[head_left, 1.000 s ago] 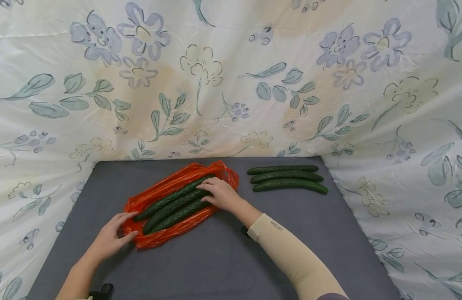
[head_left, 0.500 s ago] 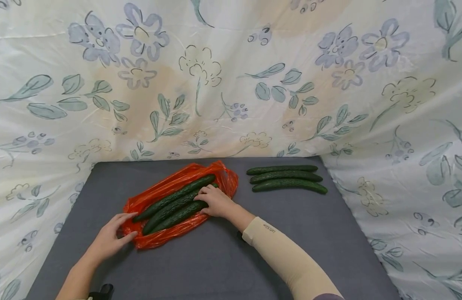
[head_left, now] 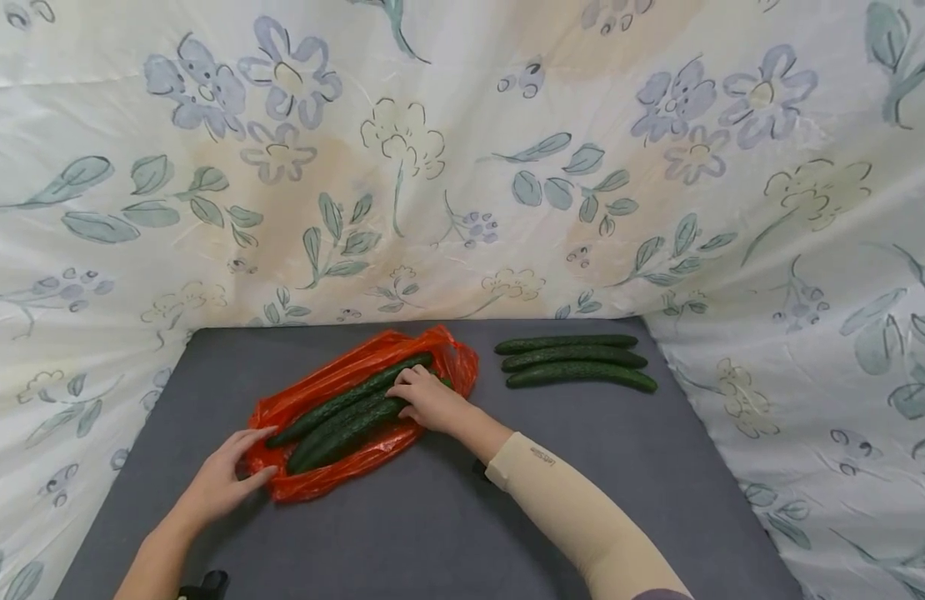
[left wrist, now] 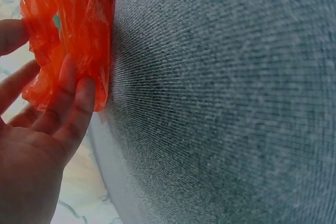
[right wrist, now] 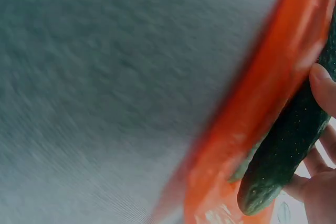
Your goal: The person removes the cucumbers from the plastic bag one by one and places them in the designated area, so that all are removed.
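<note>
Right hand (head_left: pixel 428 404) held 1 cucumber (right wrist: pixel 286 148) near 1 end over the red bag (head_left: pixel 323 383), left hand (head_left: pixel 221 479) stood spread against the bag, and the off-centre hold risked the far end drooping and snagging plastic.

Right grip (right wrist: pixel 321 182) holding a dark green cucumber (right wrist: pixel 291 142), orange-red plastic bag (right wrist: pixel 249 103) alongside, blurred grey surface (right wrist: pixel 105 77)

The plastic bag (head_left: pixel 329 381) is glossy orange-red. The cucumbers in the bag (head_left: pixel 335 437) are dark green — the nearest one flecked with pale dots — and the three cucumbers to its right (head_left: pixel 575 358) are green too. Beneath it, the tabletop (head_left: pixel 447 533) is grey, finely ribbed. Behind it, the whitish cloth (head_left: pixel 462 167) carries lavender flowers, pale yellow blooms, grey-green leaves and peach patches.
</note>
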Tool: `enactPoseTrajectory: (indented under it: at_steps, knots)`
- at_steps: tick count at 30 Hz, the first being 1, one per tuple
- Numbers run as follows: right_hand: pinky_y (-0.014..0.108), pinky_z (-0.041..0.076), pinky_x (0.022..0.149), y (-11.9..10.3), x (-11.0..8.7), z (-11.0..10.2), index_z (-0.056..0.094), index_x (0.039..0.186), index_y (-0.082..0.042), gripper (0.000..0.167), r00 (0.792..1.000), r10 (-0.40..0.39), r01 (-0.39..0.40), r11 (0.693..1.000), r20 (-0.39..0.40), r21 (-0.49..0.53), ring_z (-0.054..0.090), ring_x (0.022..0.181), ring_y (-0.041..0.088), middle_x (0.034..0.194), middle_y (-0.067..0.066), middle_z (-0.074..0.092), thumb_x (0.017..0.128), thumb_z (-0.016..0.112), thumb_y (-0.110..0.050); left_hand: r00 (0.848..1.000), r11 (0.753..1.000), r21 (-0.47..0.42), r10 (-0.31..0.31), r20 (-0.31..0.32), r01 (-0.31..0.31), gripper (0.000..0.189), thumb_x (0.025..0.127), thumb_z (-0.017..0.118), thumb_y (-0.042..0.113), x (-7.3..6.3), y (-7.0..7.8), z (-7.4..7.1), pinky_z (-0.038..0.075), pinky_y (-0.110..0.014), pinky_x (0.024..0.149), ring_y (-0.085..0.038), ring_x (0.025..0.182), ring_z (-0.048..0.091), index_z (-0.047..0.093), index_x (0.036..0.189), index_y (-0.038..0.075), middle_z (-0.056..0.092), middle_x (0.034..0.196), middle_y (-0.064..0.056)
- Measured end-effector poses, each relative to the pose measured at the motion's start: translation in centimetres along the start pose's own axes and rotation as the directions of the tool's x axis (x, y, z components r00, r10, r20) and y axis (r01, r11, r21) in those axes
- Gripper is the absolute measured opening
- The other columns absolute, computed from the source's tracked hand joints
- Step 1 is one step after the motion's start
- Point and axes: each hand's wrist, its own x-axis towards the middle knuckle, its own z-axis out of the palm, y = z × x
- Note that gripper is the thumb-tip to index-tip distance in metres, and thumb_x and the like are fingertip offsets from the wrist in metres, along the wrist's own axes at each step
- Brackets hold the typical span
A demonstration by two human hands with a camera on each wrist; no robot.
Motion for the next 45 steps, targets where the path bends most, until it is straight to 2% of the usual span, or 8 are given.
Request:
enactPoseTrajectory:
  at_steps: [3, 8, 15, 20, 29, 34, 39, 45]
  knots:
    - [0.029, 0.048, 0.096, -0.1, -0.3, -0.9, 0.066, 0.133, -0.015, 0.039, 0.999, -0.009, 0.010, 1.000, -0.047, 0.023, 0.052, 0.115, 0.020, 0.124, 0.003, 0.059, 0.095, 0.071, -0.023, 1.000, 1.000, -0.006, 0.002, -0.001, -0.002, 0.056, 0.090, 0.077, 0.029, -0.2, 0.0, 0.1, 0.055, -0.052, 0.086, -0.040, 0.114, 0.060, 0.059, 0.137, 0.004, 0.059, 0.131, -0.019]
    - [0.031, 0.048, 0.097, 0.5, -0.7, -2.9, 0.066, 0.133, -0.012, 0.040, 0.989, -0.036, 0.043, 0.998, -0.141, 0.045, 0.051, 0.116, 0.022, 0.126, 0.006, 0.058, 0.095, 0.071, -0.020, 1.000, 1.000, -0.006, -0.023, 0.009, 0.023, 0.057, 0.090, 0.077, 0.031, -0.3, 0.0, -0.1, 0.057, -0.035, 0.082, -0.038, 0.112, 0.062, 0.059, 0.137, 0.005, 0.058, 0.131, -0.018]
    - [0.036, 0.048, 0.096, 3.0, -2.2, -5.6, 0.066, 0.133, -0.012, 0.039, 0.979, 0.030, -0.018, 0.998, -0.200, 0.063, 0.050, 0.117, 0.023, 0.126, 0.006, 0.057, 0.095, 0.070, -0.017, 1.000, 1.000, 0.009, -0.019, 0.014, 0.019, 0.057, 0.091, 0.077, 0.032, -0.2, 0.1, -0.3, 0.056, -0.042, 0.083, -0.039, 0.115, 0.060, 0.059, 0.137, 0.005, 0.058, 0.131, -0.017]
    - [0.042, 0.048, 0.098, 5.3, -3.8, -6.6, 0.067, 0.131, -0.009, 0.039, 0.961, 0.086, -0.065, 0.994, -0.262, 0.085, 0.050, 0.119, 0.028, 0.125, 0.008, 0.058, 0.093, 0.072, -0.013, 1.000, 1.000, 0.006, -0.020, 0.020, 0.020, 0.057, 0.091, 0.076, 0.031, -0.3, 0.1, -0.4, 0.056, -0.043, 0.082, -0.040, 0.115, 0.060, 0.058, 0.138, 0.004, 0.057, 0.131, -0.018]
    - [0.047, 0.048, 0.096, 8.9, -8.4, -8.0, 0.069, 0.129, -0.009, 0.039, 0.924, 0.170, -0.139, 0.984, -0.342, 0.114, 0.052, 0.117, 0.032, 0.126, 0.012, 0.059, 0.090, 0.075, -0.009, 1.000, 1.000, -0.001, -0.003, 0.012, 0.003, 0.056, 0.091, 0.077, 0.030, -0.2, 0.0, -0.3, 0.057, -0.037, 0.080, -0.039, 0.113, 0.061, 0.059, 0.137, 0.004, 0.058, 0.131, -0.018]
    - [0.049, 0.048, 0.094, 10.4, -11.4, -8.9, 0.070, 0.126, -0.006, 0.040, 0.904, 0.183, -0.149, 0.982, -0.385, 0.118, 0.052, 0.116, 0.035, 0.123, 0.015, 0.060, 0.086, 0.077, -0.003, 1.000, 1.000, -0.001, -0.007, 0.021, 0.008, 0.057, 0.091, 0.076, 0.032, 0.1, 0.2, -0.4, 0.057, -0.039, 0.081, -0.038, 0.113, 0.061, 0.058, 0.138, 0.006, 0.058, 0.131, -0.017]
    - [0.048, 0.048, 0.091, 12.1, -14.1, -9.4, 0.070, 0.126, -0.006, 0.041, 0.895, 0.207, -0.185, 0.978, -0.395, 0.094, 0.051, 0.114, 0.035, 0.122, 0.015, 0.059, 0.085, 0.078, -0.004, 1.000, 1.000, 0.001, -0.013, 0.028, 0.013, 0.057, 0.091, 0.076, 0.032, 0.2, 0.3, -0.5, 0.056, -0.041, 0.081, -0.038, 0.113, 0.061, 0.058, 0.138, 0.005, 0.057, 0.132, -0.018]
    - [0.048, 0.048, 0.088, 13.9, -17.3, -9.4, 0.070, 0.126, -0.004, 0.041, 0.883, 0.243, -0.232, 0.970, -0.401, 0.078, 0.051, 0.112, 0.034, 0.122, 0.016, 0.059, 0.085, 0.078, -0.003, 0.999, 0.999, 0.009, -0.031, 0.028, 0.030, 0.058, 0.091, 0.076, 0.034, 0.1, 0.5, -0.5, 0.057, -0.036, 0.081, -0.038, 0.113, 0.061, 0.059, 0.137, 0.005, 0.057, 0.131, -0.019]
